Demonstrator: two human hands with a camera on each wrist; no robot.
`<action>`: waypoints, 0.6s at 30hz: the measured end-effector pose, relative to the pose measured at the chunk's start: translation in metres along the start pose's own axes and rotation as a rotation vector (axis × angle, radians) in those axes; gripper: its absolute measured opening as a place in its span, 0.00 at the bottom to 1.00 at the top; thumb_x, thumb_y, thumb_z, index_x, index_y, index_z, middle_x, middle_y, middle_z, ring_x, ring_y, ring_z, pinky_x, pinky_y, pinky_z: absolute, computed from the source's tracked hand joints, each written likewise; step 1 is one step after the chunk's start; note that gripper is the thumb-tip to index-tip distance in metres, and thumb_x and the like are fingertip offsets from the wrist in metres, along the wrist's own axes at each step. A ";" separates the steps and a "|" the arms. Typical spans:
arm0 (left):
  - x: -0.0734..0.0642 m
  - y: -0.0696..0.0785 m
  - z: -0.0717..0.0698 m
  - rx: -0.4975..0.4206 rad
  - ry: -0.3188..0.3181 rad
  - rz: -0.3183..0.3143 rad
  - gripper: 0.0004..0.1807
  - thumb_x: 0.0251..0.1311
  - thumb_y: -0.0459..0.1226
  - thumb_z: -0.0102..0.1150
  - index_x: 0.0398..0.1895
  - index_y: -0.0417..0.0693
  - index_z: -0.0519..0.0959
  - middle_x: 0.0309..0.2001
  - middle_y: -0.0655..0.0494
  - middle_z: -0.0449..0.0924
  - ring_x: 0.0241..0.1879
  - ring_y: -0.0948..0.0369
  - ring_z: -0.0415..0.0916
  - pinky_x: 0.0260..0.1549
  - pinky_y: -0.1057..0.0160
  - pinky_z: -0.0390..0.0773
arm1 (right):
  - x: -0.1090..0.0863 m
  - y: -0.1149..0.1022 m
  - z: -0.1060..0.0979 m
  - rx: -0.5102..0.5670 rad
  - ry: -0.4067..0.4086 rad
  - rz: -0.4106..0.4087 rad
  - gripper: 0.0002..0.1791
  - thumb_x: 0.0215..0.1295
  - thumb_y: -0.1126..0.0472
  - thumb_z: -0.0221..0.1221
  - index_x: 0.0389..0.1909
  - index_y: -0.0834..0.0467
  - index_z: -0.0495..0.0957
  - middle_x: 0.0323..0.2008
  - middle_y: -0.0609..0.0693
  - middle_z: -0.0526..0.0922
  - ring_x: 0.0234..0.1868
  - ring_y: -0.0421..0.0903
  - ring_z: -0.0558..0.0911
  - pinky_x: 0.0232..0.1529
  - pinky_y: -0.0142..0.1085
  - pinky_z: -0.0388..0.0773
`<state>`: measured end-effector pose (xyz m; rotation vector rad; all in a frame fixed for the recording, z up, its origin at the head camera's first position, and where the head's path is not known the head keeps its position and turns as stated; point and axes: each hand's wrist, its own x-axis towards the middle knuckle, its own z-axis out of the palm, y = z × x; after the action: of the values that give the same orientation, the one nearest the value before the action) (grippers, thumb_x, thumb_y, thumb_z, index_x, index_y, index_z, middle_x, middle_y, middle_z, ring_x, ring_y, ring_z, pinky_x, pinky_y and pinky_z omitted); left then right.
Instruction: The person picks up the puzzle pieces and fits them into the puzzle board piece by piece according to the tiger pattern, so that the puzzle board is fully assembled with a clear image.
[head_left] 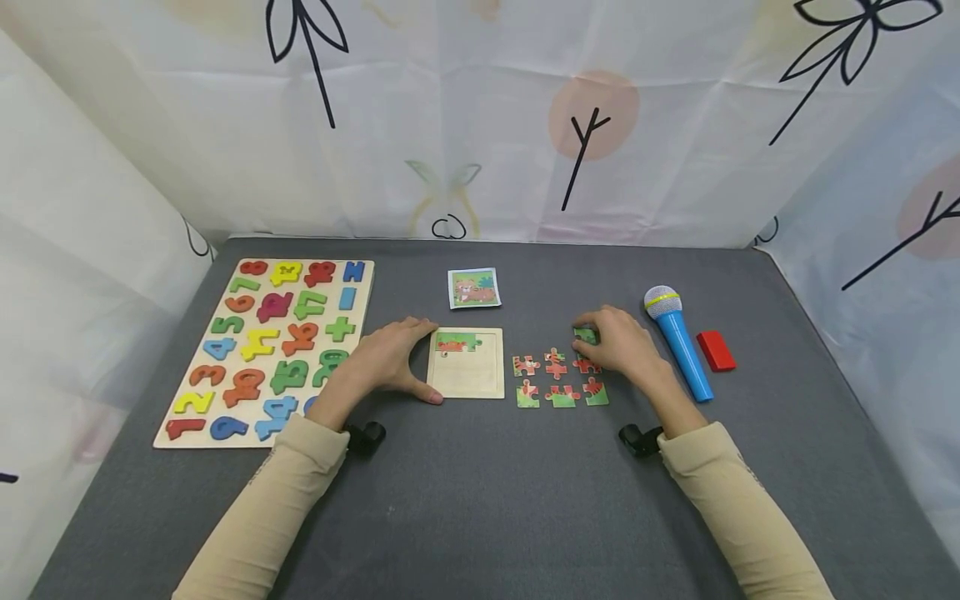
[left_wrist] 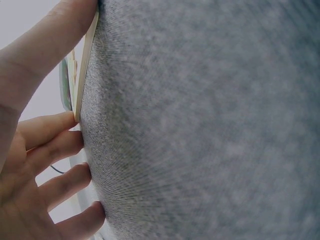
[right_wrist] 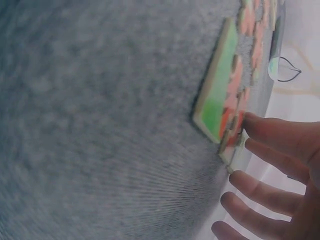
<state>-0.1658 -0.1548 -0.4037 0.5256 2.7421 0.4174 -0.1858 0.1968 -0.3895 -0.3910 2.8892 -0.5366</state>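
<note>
A square wooden puzzle board [head_left: 480, 371] lies flat in front of me, with green and orange-red pieces [head_left: 457, 342] fitted along its upper left. My left hand [head_left: 390, 358] holds it at its left side, thumb at the lower corner and index finger at the upper one; the remaining fingers touch the cloth in the left wrist view. To the right, my right hand [head_left: 618, 340] pinches a green puzzle piece [head_left: 585, 335] between thumb and index finger, just above the loose puzzle pieces [head_left: 562, 397]. In the right wrist view, the green-edged corner piece [right_wrist: 215, 107] lies near the thumb.
A small picture card [head_left: 474, 288] lies behind the board. On the left is a large board of coloured numbers [head_left: 225, 354], partly under my left forearm. A blue toy microphone [head_left: 681, 343] and a red block [head_left: 716, 351] lie right of my right hand. Printed curtains surround the table.
</note>
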 end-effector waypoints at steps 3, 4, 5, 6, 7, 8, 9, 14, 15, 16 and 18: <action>0.000 0.000 0.000 0.000 0.001 -0.001 0.64 0.38 0.63 0.81 0.77 0.47 0.64 0.77 0.39 0.63 0.77 0.39 0.60 0.70 0.33 0.67 | 0.000 0.000 -0.001 0.005 -0.005 -0.002 0.19 0.66 0.59 0.67 0.56 0.61 0.84 0.46 0.62 0.83 0.40 0.52 0.77 0.33 0.44 0.73; 0.000 0.000 -0.001 0.000 0.001 -0.002 0.64 0.38 0.63 0.81 0.77 0.46 0.64 0.77 0.39 0.63 0.77 0.39 0.60 0.70 0.34 0.67 | 0.000 -0.001 -0.001 0.005 -0.006 -0.001 0.19 0.66 0.59 0.67 0.56 0.61 0.84 0.46 0.62 0.83 0.41 0.52 0.77 0.33 0.44 0.73; -0.001 0.000 -0.001 -0.002 0.001 -0.003 0.64 0.37 0.63 0.81 0.78 0.46 0.64 0.77 0.39 0.62 0.77 0.39 0.60 0.70 0.34 0.67 | 0.000 0.000 -0.001 0.005 -0.007 -0.001 0.19 0.66 0.59 0.67 0.56 0.61 0.84 0.46 0.62 0.83 0.41 0.52 0.77 0.34 0.44 0.73; -0.001 0.000 -0.001 -0.002 0.001 -0.003 0.64 0.38 0.63 0.81 0.78 0.46 0.64 0.77 0.39 0.63 0.76 0.39 0.61 0.70 0.34 0.67 | 0.000 0.000 -0.001 0.006 -0.008 0.001 0.20 0.65 0.59 0.67 0.56 0.61 0.84 0.46 0.62 0.83 0.41 0.52 0.77 0.34 0.44 0.73; -0.001 0.000 -0.001 0.000 0.002 -0.003 0.64 0.38 0.63 0.81 0.78 0.46 0.64 0.77 0.39 0.63 0.76 0.38 0.61 0.69 0.34 0.67 | 0.000 0.000 -0.001 0.008 -0.009 0.003 0.20 0.65 0.59 0.67 0.56 0.61 0.84 0.46 0.62 0.83 0.41 0.52 0.77 0.33 0.44 0.73; -0.001 0.000 -0.001 0.001 0.001 -0.002 0.64 0.38 0.63 0.81 0.78 0.46 0.63 0.77 0.38 0.63 0.76 0.38 0.61 0.69 0.34 0.67 | 0.001 0.000 -0.001 0.010 -0.010 0.005 0.20 0.65 0.59 0.67 0.56 0.61 0.84 0.45 0.62 0.83 0.40 0.52 0.77 0.33 0.43 0.73; -0.001 0.000 -0.001 0.003 0.001 -0.001 0.64 0.38 0.63 0.81 0.78 0.46 0.63 0.77 0.38 0.63 0.76 0.38 0.61 0.69 0.34 0.67 | 0.001 0.001 -0.001 0.012 -0.011 0.007 0.20 0.65 0.59 0.67 0.56 0.61 0.85 0.45 0.61 0.82 0.40 0.52 0.76 0.33 0.42 0.72; -0.001 0.000 -0.001 0.006 -0.007 -0.010 0.64 0.38 0.64 0.81 0.78 0.47 0.63 0.78 0.39 0.62 0.76 0.39 0.60 0.69 0.34 0.67 | 0.004 0.002 -0.001 0.038 -0.015 0.014 0.19 0.65 0.59 0.67 0.55 0.61 0.85 0.42 0.60 0.82 0.37 0.50 0.75 0.30 0.37 0.69; -0.001 0.000 -0.001 0.006 -0.009 -0.011 0.64 0.38 0.64 0.80 0.78 0.47 0.63 0.78 0.39 0.61 0.77 0.39 0.60 0.69 0.33 0.67 | 0.004 0.002 -0.001 0.042 -0.015 0.014 0.19 0.65 0.59 0.67 0.54 0.61 0.85 0.42 0.60 0.82 0.37 0.50 0.75 0.30 0.36 0.68; -0.001 0.000 -0.001 0.007 -0.010 -0.013 0.64 0.38 0.64 0.80 0.78 0.47 0.63 0.78 0.39 0.61 0.77 0.39 0.60 0.69 0.33 0.67 | 0.005 0.002 -0.001 0.046 -0.017 0.014 0.18 0.65 0.59 0.67 0.54 0.61 0.85 0.42 0.61 0.82 0.36 0.50 0.75 0.29 0.36 0.68; -0.001 0.000 -0.002 0.008 -0.013 -0.015 0.64 0.38 0.64 0.80 0.78 0.47 0.62 0.78 0.39 0.61 0.77 0.39 0.60 0.69 0.33 0.67 | 0.005 0.002 -0.001 0.049 -0.019 0.014 0.18 0.65 0.60 0.66 0.54 0.61 0.85 0.42 0.61 0.82 0.36 0.49 0.75 0.29 0.35 0.67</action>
<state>-0.1652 -0.1553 -0.4019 0.5073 2.7348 0.3982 -0.1914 0.1974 -0.3900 -0.3665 2.8521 -0.5966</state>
